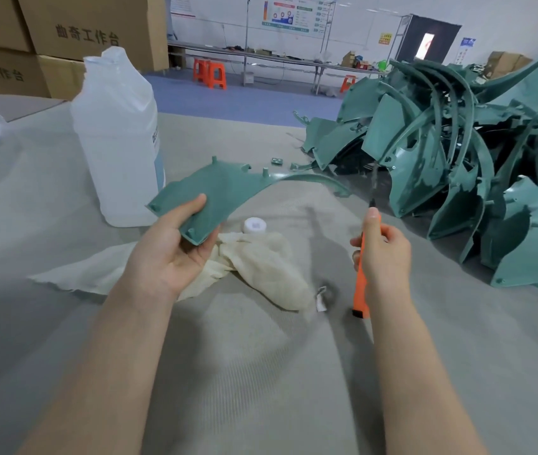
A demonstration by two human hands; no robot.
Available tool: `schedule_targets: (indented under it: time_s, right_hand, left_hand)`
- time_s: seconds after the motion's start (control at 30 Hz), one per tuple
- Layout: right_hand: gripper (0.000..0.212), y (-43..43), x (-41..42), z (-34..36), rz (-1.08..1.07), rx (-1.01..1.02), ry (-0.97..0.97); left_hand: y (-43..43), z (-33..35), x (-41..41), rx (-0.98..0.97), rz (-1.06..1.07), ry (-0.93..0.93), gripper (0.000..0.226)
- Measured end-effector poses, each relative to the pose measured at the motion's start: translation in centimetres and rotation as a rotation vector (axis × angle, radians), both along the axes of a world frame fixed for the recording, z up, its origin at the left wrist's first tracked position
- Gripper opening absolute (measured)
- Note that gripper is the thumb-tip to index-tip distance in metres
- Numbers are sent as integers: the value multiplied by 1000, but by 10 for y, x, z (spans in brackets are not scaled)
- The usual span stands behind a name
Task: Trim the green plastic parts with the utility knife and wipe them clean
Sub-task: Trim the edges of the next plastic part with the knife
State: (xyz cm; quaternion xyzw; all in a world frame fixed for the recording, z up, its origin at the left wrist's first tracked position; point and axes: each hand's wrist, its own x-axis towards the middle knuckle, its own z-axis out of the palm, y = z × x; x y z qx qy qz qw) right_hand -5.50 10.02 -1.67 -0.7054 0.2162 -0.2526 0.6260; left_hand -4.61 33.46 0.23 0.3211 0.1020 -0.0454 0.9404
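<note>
My left hand (170,249) grips the near end of a curved green plastic part (225,188), thumb on top, holding it above the table. Its thin arched arm reaches right toward the pile. My right hand (384,254) grips an orange utility knife (361,284), thumb along the handle, with the dark blade pointing up and away, a short gap right of the part's tip. A cream cloth (261,264) lies crumpled on the table under and between my hands. A big heap of green plastic parts (451,152) fills the right side.
A large translucent jug (118,139) stands at the left, its white cap (254,224) beside the cloth. Small green offcuts (277,161) lie near the heap. A scrap of white material (321,298) lies near the knife. Cardboard boxes (64,37) are stacked behind. Grey table covering (261,372) spreads in front.
</note>
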Motion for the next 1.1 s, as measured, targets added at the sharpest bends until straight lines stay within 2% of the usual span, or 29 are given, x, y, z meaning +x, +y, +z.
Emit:
schedule_targets:
  time_s: [0.13,0.2,0.3,0.37,0.43,0.5,0.6,0.67,0.73,0.77,0.8,0.87,0.9,0.97,1.0,1.1]
  right_hand:
    - [36,7,-6,9,74,267,-107]
    - [34,14,-11,15,140,274,-150]
    - [34,24,-18,21,276,271,-208]
    - [49,32,-22,26,407,330,-231]
    - [71,38,-25,29,518,407,-234]
    - [80,42,-28,32,599,429,-204]
    - [51,44,-32,31,648,383,-135]
    - [21,42,-30,28,586,384,-89]
    - [11,38,-26,27,488,412,-45]
    - [12,33,-25,27,444,428,-27]
    - [13,26,-25,28,408,447,-14]
    - [16,12,-25,30,388,486,32]
    - [19,6,-26,31,408,505,65]
    - [25,-2,-27,30,499,532,112]
    - [25,-2,-27,29,550,533,128]
    - [22,3,-25,28,644,548,119]
  left_hand:
    - [1,-2,-1,308,72,-201,15]
    - [-3,0,-5,541,144,-344,17]
    - [-11,3,-12,969,281,-516,5]
    - [-19,1,-16,1262,333,-611,12]
    - [-27,-1,-19,1591,352,-771,5]
    - [-32,-3,-21,1752,333,-838,21]
    - [-35,-3,-20,1881,300,-936,43]
    - [-39,-5,-18,2026,203,-895,57]
    - [-36,-12,-13,2123,78,-803,63]
    - [-32,-15,-11,2096,-57,-741,71]
    - [-26,-15,-11,2003,-203,-656,88]
    - [-17,-7,-12,1659,-334,-468,115]
    - [-14,-1,-12,1417,-315,-369,115]
    - [-12,5,-10,875,-313,-186,96]
    - [-13,7,-10,669,-372,-124,81]
    - [-25,8,-21,394,-595,-71,45]
